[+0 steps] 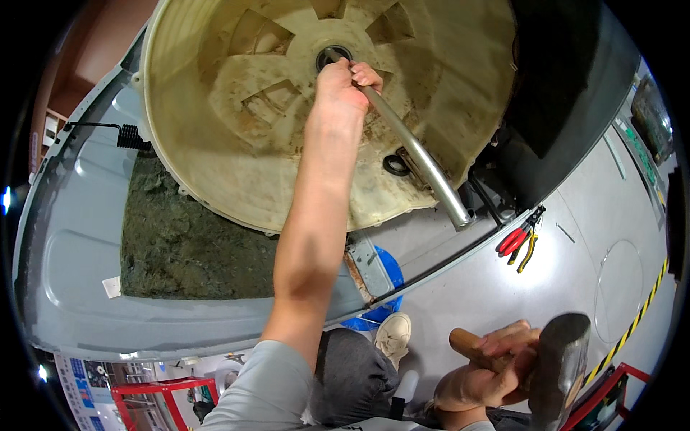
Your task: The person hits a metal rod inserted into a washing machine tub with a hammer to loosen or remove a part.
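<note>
As I watch, the smooth silver metal tube (417,154) slants across the stained cream tub (248,169), its near end past the rim where room opens over the pale floor (460,276), its far end at the dark-ringed hub (321,63) just beyond the left hand (348,82) wrapped round it, the right hand (499,366) clenching 1 wooden-handled hammer (559,366).

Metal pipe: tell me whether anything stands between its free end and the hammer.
Nothing visible does. The free end of the metal pipe, held by the left hand, is exposed toward the hammer in the right hand. The cabinet's edge crosses between them in the picture but seems to lie lower.
</note>
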The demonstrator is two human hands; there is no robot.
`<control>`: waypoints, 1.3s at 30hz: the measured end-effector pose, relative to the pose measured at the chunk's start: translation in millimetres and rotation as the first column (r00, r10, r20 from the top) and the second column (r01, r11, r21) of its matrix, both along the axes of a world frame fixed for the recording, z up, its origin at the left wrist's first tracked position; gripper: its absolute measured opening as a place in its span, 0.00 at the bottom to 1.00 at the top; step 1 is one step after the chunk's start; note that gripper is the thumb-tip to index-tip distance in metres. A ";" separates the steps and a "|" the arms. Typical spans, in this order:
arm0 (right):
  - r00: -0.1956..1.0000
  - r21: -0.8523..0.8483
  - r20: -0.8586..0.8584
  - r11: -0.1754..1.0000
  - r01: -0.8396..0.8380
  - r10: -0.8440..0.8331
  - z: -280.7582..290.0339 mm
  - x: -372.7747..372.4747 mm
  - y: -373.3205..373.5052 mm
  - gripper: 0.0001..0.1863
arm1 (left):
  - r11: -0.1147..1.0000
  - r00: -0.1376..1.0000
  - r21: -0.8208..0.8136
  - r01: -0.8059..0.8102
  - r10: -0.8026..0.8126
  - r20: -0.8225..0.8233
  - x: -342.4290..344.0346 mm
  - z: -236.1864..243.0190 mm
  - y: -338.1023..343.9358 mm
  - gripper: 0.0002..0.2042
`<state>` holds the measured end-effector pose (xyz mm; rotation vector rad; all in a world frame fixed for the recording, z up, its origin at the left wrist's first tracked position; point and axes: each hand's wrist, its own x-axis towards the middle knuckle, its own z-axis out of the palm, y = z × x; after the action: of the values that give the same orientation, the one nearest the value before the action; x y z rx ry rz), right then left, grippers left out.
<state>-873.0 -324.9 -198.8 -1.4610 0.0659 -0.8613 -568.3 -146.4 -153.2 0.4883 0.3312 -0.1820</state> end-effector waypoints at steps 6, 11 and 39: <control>0.949 -0.338 -0.313 0.928 -0.154 0.044 -28.1 19.3 21.2 0.12 | 0.993 0.997 -0.116 -0.011 0.003 -0.071 6.2 5.9 -1.5 0.13; 0.988 0.140 -0.152 0.990 0.012 0.010 11.3 6.9 30.3 0.04 | 0.997 0.999 -0.052 -0.051 0.050 -0.009 2.6 -18.3 5.1 0.11; 0.992 0.281 -0.124 0.959 0.030 0.006 2.7 13.7 25.5 0.12 | 0.999 0.998 0.017 0.034 -0.035 0.043 -3.4 -4.0 -0.4 0.13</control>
<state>-859.3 -299.3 -196.1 -1.2438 0.2805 -0.7369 -571.8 -146.8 -157.2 0.5140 0.2825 -0.2024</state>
